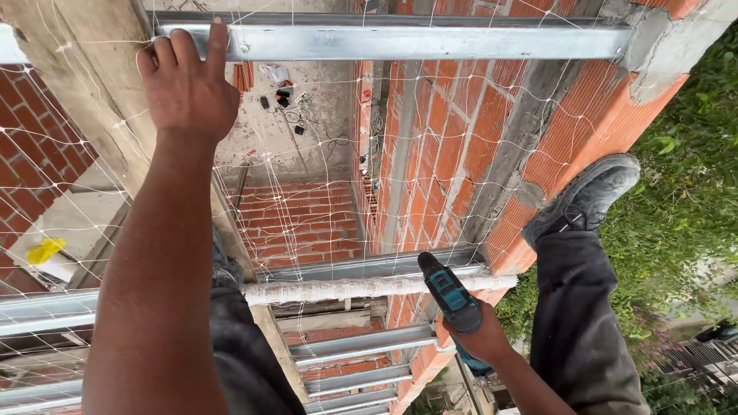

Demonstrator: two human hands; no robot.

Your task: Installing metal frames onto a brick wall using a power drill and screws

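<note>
Upward-left, teal drill [452,296] nose from right hand [484,334], long axis diagonal.

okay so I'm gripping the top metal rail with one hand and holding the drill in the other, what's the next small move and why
Probably raise the drill toward the metal rail. The right hand holds it low beside the knee, while the left hand already steadies you on that rail.
</note>
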